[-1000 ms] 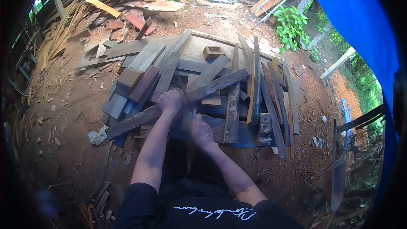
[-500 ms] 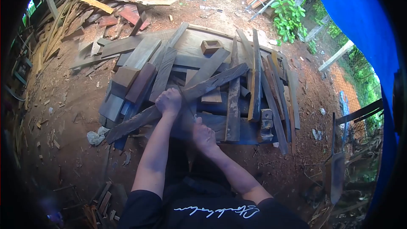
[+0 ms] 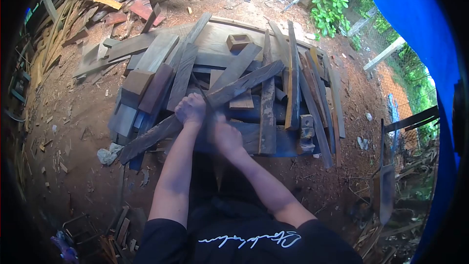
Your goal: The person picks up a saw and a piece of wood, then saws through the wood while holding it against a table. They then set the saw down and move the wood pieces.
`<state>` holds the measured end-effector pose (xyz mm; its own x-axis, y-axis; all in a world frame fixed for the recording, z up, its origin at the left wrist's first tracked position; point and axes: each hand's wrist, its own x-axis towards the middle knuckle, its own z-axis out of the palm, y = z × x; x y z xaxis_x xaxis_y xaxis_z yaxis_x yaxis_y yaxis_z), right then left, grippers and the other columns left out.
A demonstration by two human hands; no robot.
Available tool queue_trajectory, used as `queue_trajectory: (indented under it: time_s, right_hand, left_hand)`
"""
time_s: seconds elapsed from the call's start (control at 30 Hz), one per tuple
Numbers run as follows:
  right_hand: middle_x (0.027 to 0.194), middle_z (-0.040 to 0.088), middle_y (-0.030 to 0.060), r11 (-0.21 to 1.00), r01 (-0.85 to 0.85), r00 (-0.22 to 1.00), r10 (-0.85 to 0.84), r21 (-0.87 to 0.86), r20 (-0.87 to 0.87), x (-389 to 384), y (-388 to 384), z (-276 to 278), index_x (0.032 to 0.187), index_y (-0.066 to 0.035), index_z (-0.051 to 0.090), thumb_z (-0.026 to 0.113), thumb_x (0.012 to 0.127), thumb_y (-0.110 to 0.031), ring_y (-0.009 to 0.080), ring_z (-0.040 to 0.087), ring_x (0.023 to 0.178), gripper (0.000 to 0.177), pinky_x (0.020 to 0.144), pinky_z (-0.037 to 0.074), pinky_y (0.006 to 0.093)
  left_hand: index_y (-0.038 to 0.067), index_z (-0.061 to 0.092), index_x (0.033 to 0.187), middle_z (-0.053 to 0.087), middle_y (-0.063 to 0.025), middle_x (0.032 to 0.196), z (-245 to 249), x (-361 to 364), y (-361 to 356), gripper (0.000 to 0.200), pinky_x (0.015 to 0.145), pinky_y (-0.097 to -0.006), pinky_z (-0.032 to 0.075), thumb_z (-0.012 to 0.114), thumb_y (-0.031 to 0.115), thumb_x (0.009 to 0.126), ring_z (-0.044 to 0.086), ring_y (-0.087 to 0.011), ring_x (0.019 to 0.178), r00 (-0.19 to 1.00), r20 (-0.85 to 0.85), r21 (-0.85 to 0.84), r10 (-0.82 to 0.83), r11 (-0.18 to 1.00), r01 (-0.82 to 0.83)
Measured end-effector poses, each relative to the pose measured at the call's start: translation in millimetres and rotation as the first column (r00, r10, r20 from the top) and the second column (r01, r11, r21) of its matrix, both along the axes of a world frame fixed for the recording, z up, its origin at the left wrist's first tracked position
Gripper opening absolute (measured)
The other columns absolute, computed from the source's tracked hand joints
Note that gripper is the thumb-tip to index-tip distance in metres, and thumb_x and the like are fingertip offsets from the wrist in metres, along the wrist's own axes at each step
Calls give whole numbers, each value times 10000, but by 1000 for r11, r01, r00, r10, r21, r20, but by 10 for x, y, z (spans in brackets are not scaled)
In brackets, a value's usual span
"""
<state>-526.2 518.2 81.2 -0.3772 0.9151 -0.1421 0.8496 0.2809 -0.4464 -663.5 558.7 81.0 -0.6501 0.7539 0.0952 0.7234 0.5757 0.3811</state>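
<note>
Well, the only container I see is a small square wooden box (image 3: 238, 41). It sits at the upper middle of the frame on a pale flat board (image 3: 220, 44), and I cannot tell what is inside it.

Around it lies a heap of grey and brown planks (image 3: 266, 112), crossing each other in many directions in the centre of the frame. Some of them rest on a dark blue board (image 3: 288, 151) at the bottom of the heap. The ground (image 3: 83, 117) is bare reddish earth with chips of wood on it. A crumpled white rag (image 3: 105, 155) lies on the earth just beside the lower left end of the heap. At the upper left of the frame there is another pile of scrap wood (image 3: 97, 5). At the upper right grows a green plant (image 3: 332, 10), and a blue sheet (image 3: 410, 29) fills the right edge.

My left hand (image 3: 190, 109) is at the centre of the frame, closed tightly around a long dark plank (image 3: 244, 84). This plank lies on top of the heap and runs slantwise from the lower left, near the rag, to the upper right. My right hand (image 3: 225, 137) is just below the plank and near the left hand. It is blurred. The fingers look curled, but I cannot tell if they hold anything.
</note>
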Motion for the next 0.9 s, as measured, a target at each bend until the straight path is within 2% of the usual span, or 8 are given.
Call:
queue_trajectory:
  time_s: [0.13,0.27,0.33,0.53,0.63,0.73,0.9]
  right_hand:
    - [764,654,233,999,-28,999,29,41,-15,-219,193,117,1046,-51,408,408,930,-169,408,659,771,165,694,529,512]
    - [765,652,237,1000,-15,999,16,-8,50,39,-90,163,1036,-41,417,389,935,-157,405,660,773,156,692,532,503]
    - [769,652,239,1000,-7,1000,7,-1,22,90,-164,147,1037,-41,417,382,938,-159,406,658,784,158,708,529,503]
    - [765,652,237,998,-17,1000,18,61,-18,-236,214,105,1030,-46,405,391,950,-193,409,656,764,168,686,527,508]
    - [748,653,223,998,-23,999,21,52,23,42,-94,130,1004,-41,411,370,958,-181,401,659,737,153,656,535,497]
    - [730,648,219,1000,11,999,-12,15,36,102,-230,118,995,-51,413,363,962,-192,407,657,734,153,663,530,511]
    - [722,640,231,998,20,998,-16,56,-58,-70,108,-29,998,-53,406,364,965,-224,426,650,752,178,682,520,532]
  left_hand:
    - [42,699,819,678,-200,826,3,-26,-8,427,744,-461,518,378,309,904,668,-378,781,1000,-4,11,-11,1000,11]
    - [33,700,806,678,-202,815,8,-28,44,433,742,-459,519,379,307,902,669,-376,775,1000,10,17,6,1000,-6]
    - [29,700,797,677,-205,811,1,-5,-3,435,744,-459,519,380,305,902,670,-374,777,1000,25,-8,17,1000,-16]
    - [36,701,774,682,-201,795,13,-52,31,427,712,-445,529,387,295,903,682,-348,766,999,18,-3,-37,999,37]
    - [31,706,794,682,-206,807,47,-55,56,451,720,-443,528,373,307,921,681,-353,766,999,26,-12,-36,999,36]
    - [22,710,803,674,-226,826,91,-6,17,502,750,-458,520,353,347,937,672,-373,805,996,80,-20,34,999,-32]
    - [35,709,867,677,-208,882,37,-64,71,494,789,-467,499,346,360,943,656,-392,855,997,69,11,-22,1000,22]
